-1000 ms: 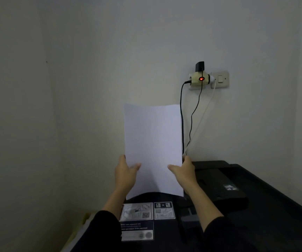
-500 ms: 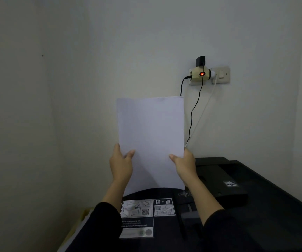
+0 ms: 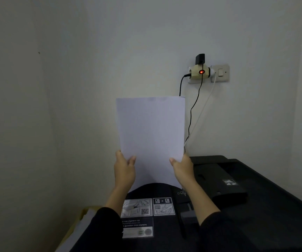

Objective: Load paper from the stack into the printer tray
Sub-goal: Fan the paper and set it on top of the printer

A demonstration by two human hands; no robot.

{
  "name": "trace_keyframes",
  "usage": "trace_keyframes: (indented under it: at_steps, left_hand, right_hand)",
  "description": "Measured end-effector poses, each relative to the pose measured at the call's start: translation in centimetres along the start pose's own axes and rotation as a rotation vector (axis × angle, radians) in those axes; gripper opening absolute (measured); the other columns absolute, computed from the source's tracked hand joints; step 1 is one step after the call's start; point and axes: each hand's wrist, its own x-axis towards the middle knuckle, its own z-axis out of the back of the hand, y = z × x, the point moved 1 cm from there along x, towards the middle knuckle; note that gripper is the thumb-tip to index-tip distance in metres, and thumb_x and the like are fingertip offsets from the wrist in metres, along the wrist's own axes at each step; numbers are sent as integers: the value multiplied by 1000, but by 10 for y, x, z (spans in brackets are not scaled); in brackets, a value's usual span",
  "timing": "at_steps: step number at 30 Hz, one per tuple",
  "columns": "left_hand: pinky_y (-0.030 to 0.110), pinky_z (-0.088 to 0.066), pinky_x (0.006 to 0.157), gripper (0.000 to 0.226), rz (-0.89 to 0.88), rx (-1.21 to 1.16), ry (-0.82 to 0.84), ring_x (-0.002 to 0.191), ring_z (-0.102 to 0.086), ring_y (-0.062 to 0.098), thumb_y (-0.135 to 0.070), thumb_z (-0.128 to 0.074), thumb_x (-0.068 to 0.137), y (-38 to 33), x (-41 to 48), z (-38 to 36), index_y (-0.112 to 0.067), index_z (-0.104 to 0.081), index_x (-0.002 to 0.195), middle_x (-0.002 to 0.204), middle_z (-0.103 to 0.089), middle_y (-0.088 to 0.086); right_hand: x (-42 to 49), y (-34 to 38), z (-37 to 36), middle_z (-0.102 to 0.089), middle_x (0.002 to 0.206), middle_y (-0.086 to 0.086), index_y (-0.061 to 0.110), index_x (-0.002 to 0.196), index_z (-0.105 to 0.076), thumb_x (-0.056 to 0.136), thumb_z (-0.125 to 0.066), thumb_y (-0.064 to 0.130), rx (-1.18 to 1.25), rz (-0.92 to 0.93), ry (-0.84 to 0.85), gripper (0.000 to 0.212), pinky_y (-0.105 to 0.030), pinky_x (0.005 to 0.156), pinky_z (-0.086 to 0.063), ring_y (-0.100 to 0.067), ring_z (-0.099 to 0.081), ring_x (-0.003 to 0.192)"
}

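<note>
A white sheet of paper [image 3: 151, 135] stands upright in front of the wall, above the back of a black printer [image 3: 164, 224]. My left hand [image 3: 124, 171] pinches its lower left edge, thumb on the near face. My right hand [image 3: 183, 170] pinches the lower right edge the same way. The paper's bottom edge dips behind the printer's curved dark rear flap [image 3: 152, 190]. A pale paper stack [image 3: 77, 231] in a yellowish wrapper shows at the lower left, beside the printer.
White walls close in at the left and back. A wall socket adapter [image 3: 200, 71] with a red light and hanging cables [image 3: 192, 113] sits above right of the paper. A black raised lid part [image 3: 219, 179] lies on a dark surface at the right.
Both hands have lifted the sheet a little and shifted it left; it now stands straighter, its top right corner covering the black cable.
</note>
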Motion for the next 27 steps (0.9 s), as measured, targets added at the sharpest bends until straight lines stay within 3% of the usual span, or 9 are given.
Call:
trace_keyframes:
  at_steps: [5, 10, 16, 18, 22, 24, 27]
  left_hand:
    - [28, -40, 80, 15, 44, 71, 73, 98, -54, 20, -11, -49, 97, 16, -9, -1, -6, -35, 102, 120, -58, 22]
    - [26, -39, 86, 14, 54, 60, 80, 107, -53, 21, -8, -44, 99, 15, -13, -4, -6, -37, 110, 128, -53, 20]
    - [29, -38, 81, 33, 97, 102, -16, 102, -52, 24, 1, -41, 98, 3, -18, -4, 3, -35, 131, 126, -54, 23]
    - [31, -39, 78, 43, 89, 121, -75, 104, -57, 32, -3, -44, 97, -6, -20, -2, -3, -33, 138, 124, -58, 21]
    - [32, -41, 71, 48, 138, 266, -127, 88, -57, 33, -1, -44, 91, -23, -11, 6, -8, -38, 138, 116, -62, 19]
    - [37, -47, 79, 46, 173, 326, -68, 102, -59, 37, -1, -42, 89, -28, -4, 12, -5, -43, 135, 121, -60, 21]
    - [39, -47, 90, 43, 207, 478, 54, 115, -55, 38, -5, -43, 90, -32, -5, 22, -2, -46, 133, 130, -55, 20]
  right_hand:
    - [-3, -14, 0, -57, 129, -15, 2, 129, -50, 94, -52, 4, -98, -54, 22, 35, -33, 98, -43, -31, -54, 119]
    - [-5, -13, 0, -59, 127, -13, 5, 129, -51, 96, -53, 19, -30, -63, 30, 36, -31, 94, -43, -27, -56, 115]
    - [-10, -3, 1, -61, 125, -16, 0, 126, -54, 96, -53, 10, -26, -24, -35, 33, -28, 93, -42, -28, -57, 115]
    - [-12, 6, 2, -62, 121, -15, -1, 121, -57, 94, -54, 8, -51, 20, -72, 29, -25, 88, -41, -27, -59, 108]
    - [-12, 24, 5, -66, 101, -8, 4, 106, -63, 89, -56, 9, -177, 39, -83, 19, -26, 69, -45, -19, -56, 79]
    - [-11, 26, 6, -64, 85, -9, 4, 87, -61, 85, -53, 6, -220, -57, -65, 9, -22, 56, -38, -18, -50, 63]
    - [-15, 23, 8, -49, 69, -7, 7, 65, -42, 84, -50, 3, -261, -214, -1, 21, -24, 55, -34, -19, -44, 59]
